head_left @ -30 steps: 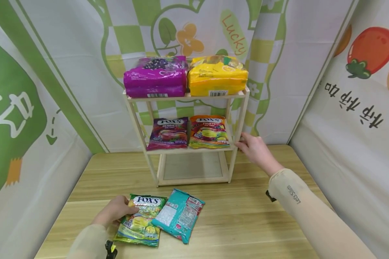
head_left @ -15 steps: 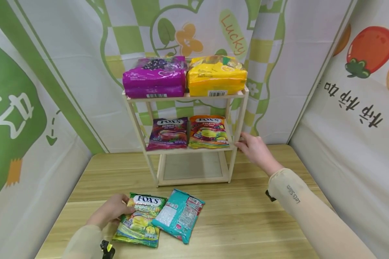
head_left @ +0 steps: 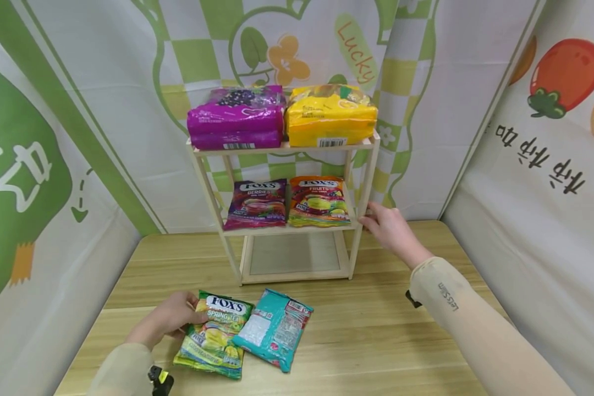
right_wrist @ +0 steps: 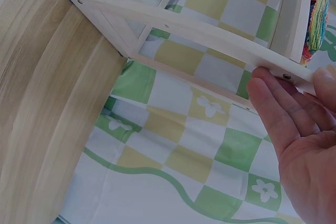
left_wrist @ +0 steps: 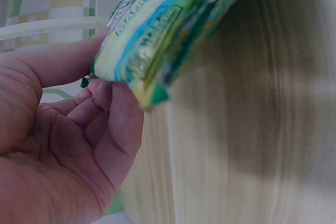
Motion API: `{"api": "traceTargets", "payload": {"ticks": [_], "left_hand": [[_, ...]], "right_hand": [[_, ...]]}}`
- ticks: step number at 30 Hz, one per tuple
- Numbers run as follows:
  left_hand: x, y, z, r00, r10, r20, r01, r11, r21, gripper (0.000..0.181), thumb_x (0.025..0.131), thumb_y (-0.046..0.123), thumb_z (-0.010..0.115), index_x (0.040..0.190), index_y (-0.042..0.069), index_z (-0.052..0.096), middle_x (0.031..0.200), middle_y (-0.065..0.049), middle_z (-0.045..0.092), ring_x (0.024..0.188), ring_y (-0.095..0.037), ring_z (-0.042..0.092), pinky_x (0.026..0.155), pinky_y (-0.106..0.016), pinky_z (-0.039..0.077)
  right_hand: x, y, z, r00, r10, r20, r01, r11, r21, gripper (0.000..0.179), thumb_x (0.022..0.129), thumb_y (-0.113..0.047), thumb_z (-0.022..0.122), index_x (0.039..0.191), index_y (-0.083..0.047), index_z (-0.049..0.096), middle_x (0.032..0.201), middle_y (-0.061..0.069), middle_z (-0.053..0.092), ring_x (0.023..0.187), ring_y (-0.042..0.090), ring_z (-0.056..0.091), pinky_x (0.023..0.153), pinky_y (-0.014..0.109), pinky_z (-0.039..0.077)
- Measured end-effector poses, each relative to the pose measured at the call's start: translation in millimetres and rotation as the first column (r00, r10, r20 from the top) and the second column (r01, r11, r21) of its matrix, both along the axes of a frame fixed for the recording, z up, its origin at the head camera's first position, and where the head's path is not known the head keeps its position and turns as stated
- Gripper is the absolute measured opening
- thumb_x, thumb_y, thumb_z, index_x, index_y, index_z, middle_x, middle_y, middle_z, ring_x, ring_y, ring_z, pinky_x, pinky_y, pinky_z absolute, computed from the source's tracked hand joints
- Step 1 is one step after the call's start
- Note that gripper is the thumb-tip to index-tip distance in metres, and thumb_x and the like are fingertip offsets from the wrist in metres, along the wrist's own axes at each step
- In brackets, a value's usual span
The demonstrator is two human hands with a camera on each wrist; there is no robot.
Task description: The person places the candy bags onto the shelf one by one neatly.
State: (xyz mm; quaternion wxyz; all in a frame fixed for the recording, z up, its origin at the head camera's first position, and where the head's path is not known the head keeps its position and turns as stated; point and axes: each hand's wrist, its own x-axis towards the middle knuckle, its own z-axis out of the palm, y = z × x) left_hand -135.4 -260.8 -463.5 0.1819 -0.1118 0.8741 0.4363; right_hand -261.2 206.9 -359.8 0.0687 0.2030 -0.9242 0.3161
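In the head view my left hand point(head_left: 173, 316) pinches the left edge of a green-and-yellow Fox's Spring Tea candy bag point(head_left: 213, 344), thumb on its front. The left wrist view has the bag's edge point(left_wrist: 142, 40) between thumb and fingers, raised at that side over the wood. Just right of it a teal candy bag point(head_left: 274, 330) lies back side up, its left edge overlapped by the green one. My right hand point(head_left: 391, 228) holds the right front post of a small wooden shelf rack point(head_left: 356, 247) at middle-shelf height, thumb on one side and fingers point(right_wrist: 278, 114) on the other.
On the middle shelf lean a purple Berries bag point(head_left: 258, 204) and an orange Fruits bag point(head_left: 319, 202). A purple pack point(head_left: 237, 121) and a yellow pack point(head_left: 331, 118) sit on top. Printed cloth walls point(head_left: 505, 181) enclose the wooden table point(head_left: 376, 330).
My left hand has shifted slightly left and up, and the green bag's top edge has risen and tilted a little. The right hand stays at the post; the rack has not moved.
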Motion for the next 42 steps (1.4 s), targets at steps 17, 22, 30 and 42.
{"api": "traceTargets", "payload": {"ticks": [17,22,30,42], "left_hand": [[-0.1,1.5,23.1,0.999,-0.033,0.006,0.032,0.994,0.102,0.035,0.089,0.006,0.076,0.102,-0.003,0.044,0.082,-0.017,0.071,0.061,-0.025,0.071,0.054,-0.037,0.064],[0.9,2.1,30.6,0.999,-0.053,0.003,0.053,0.994,0.097,0.035,0.089,0.005,0.075,0.101,-0.002,0.043,0.084,-0.017,0.07,0.061,-0.024,0.071,0.052,-0.035,0.063],[2.2,2.8,42.2,0.997,-0.076,-0.005,0.076,0.99,0.117,0.037,0.089,0.005,0.075,0.106,-0.005,0.043,0.084,-0.018,0.07,0.062,-0.027,0.072,0.055,-0.037,0.064],[2.0,10.5,59.2,0.995,-0.099,-0.029,0.102,0.988,0.118,0.038,0.089,0.007,0.075,0.107,-0.004,0.044,0.085,-0.017,0.07,0.063,-0.027,0.072,0.056,-0.038,0.065]], "right_hand": [[-1.0,1,-0.1,1.0,0.005,0.014,-0.004,1.0,-0.009,0.017,0.107,-0.017,0.056,0.108,-0.002,0.061,0.096,0.017,0.076,0.085,0.027,0.072,0.065,0.038,0.058],[-1.3,1,-0.4,1.0,0.01,0.008,-0.01,1.0,-0.011,0.016,0.107,-0.017,0.056,0.108,-0.002,0.061,0.096,0.017,0.076,0.085,0.027,0.073,0.065,0.037,0.058],[-1.6,1,-0.6,1.0,0.012,0.003,-0.012,1.0,-0.012,0.016,0.107,-0.017,0.056,0.108,-0.002,0.061,0.096,0.017,0.076,0.085,0.027,0.073,0.064,0.036,0.057],[-1.7,1,-1.2,1.0,0.004,0.02,-0.004,1.0,-0.007,0.018,0.107,-0.017,0.056,0.112,-0.001,0.061,0.099,0.018,0.076,0.087,0.028,0.073,0.064,0.036,0.058]]}}
